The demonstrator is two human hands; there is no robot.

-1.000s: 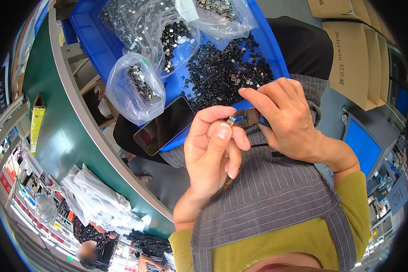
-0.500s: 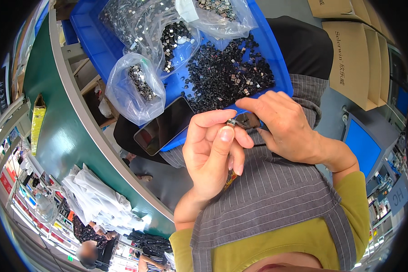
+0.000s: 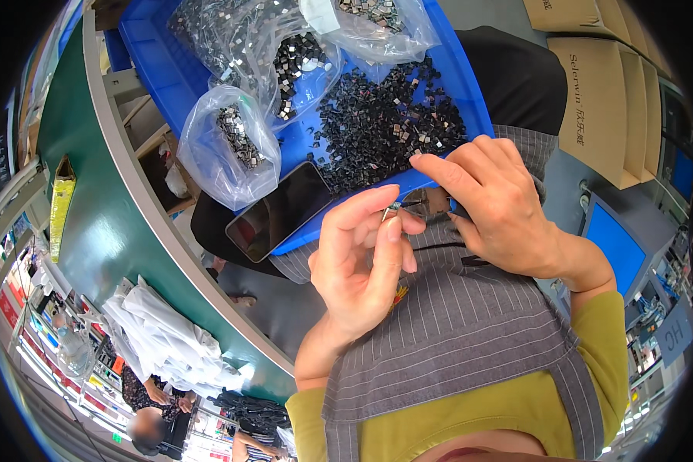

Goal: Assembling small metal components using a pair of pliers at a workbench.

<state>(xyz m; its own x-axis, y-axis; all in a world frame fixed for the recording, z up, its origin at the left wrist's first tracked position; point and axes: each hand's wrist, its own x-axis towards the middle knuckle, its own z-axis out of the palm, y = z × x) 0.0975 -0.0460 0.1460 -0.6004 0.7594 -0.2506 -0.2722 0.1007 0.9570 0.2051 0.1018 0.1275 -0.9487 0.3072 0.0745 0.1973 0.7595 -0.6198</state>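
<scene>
My left hand (image 3: pixel 359 266) pinches a small metal connector shell (image 3: pixel 391 210) between thumb and index finger, its other fingers curled behind. Close on its right is my right hand (image 3: pixel 497 204), its index finger stretched out and its thumb apart. No held thing shows between those two tips, and its other fingers are partly hidden in shade. A small dark shape lies in the gap beside the shell, too unclear to name. Beyond the hands, a blue tray (image 3: pixel 481 115) carries a heap of small black plastic parts (image 3: pixel 381 127) mixed with metal pieces.
Clear plastic bags (image 3: pixel 235 173) of metal pieces lie in and over the tray. A dark phone (image 3: pixel 281 212) rests at its near left edge. A green table (image 3: pixel 112 208) curves along the left, with white bags (image 3: pixel 158 331) on it. Cardboard boxes (image 3: pixel 604 108) and a monitor (image 3: pixel 616 242) stand right.
My right hand has shifted slightly right, with its index fingertip farther from the left one. My left thumb has moved a little right, and the connector shell is tilted differently.
</scene>
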